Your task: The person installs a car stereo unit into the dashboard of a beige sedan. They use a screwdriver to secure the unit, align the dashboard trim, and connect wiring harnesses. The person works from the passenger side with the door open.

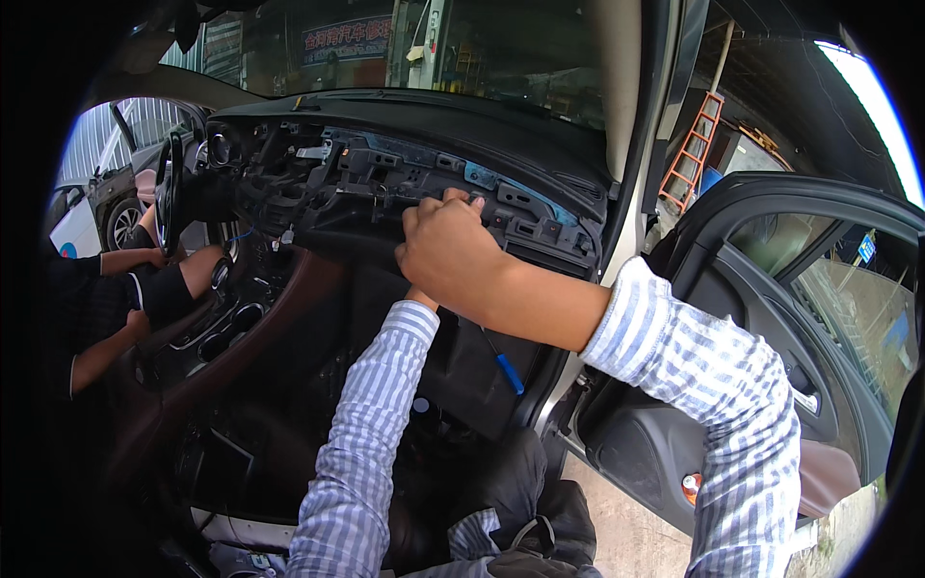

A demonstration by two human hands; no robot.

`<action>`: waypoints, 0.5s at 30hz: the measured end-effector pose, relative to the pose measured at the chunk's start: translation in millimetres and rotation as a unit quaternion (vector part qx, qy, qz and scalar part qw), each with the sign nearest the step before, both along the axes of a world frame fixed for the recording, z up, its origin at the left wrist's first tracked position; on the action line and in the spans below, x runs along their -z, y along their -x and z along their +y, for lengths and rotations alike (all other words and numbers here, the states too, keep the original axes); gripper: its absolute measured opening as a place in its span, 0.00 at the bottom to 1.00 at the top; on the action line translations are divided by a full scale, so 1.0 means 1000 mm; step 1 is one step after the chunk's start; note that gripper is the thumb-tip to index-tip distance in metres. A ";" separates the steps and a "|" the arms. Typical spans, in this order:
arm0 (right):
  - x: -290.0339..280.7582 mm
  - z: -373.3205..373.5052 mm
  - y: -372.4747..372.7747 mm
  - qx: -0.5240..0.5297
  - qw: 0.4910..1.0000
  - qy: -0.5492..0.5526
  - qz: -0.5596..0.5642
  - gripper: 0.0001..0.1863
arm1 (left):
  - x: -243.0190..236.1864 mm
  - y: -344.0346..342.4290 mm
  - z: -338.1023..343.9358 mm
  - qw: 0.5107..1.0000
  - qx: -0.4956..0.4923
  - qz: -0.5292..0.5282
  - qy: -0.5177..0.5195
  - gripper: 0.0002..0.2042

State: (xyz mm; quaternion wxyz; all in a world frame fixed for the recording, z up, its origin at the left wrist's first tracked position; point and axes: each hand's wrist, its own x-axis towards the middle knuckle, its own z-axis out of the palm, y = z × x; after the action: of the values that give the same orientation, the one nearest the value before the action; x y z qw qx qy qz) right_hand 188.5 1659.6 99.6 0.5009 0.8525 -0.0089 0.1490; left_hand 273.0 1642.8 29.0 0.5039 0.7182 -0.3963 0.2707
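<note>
My right hand (pixel 453 252) reaches across to the stripped dashboard (pixel 366 164), its fingers curled and thumb raised around something I cannot make out, just below a strip of light blue material (pixel 482 176). Behind and beneath it, only the wrist of my left hand (pixel 418 294) shows; its fingers are hidden. Black brackets and openings line the exposed dash. Lower down, a screwdriver with a blue handle (pixel 509 374) lies in the dark footwell area.
At left, another person (pixel 106 328) sits behind the steering wheel (pixel 171 197), beside the centre console (pixel 226 323). The open passenger door (pixel 809 318) is on my right, with an orange ladder (pixel 689 154) outside. The windscreen pillar (pixel 624 116) rises beside the dash.
</note>
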 end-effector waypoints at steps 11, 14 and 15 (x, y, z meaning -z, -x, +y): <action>0.033 -0.022 -0.017 0.103 0.988 0.078 -0.088 0.12 | 0.002 0.020 -0.023 1.000 -0.015 0.021 -0.001 0.14; -0.020 0.012 0.033 -0.113 0.994 -0.006 0.009 0.11 | -0.013 0.013 0.003 0.998 -0.058 0.011 -0.013 0.14; -0.018 0.002 0.039 -0.108 0.993 0.012 0.041 0.12 | -0.010 0.019 -0.009 0.998 -0.052 0.013 -0.014 0.14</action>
State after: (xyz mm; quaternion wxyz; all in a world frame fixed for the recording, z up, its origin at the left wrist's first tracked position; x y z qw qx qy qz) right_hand 149.6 1661.4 117.5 0.4917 0.8481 0.1054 0.1667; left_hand 254.0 1633.4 39.3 0.4845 0.7480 -0.3555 0.2818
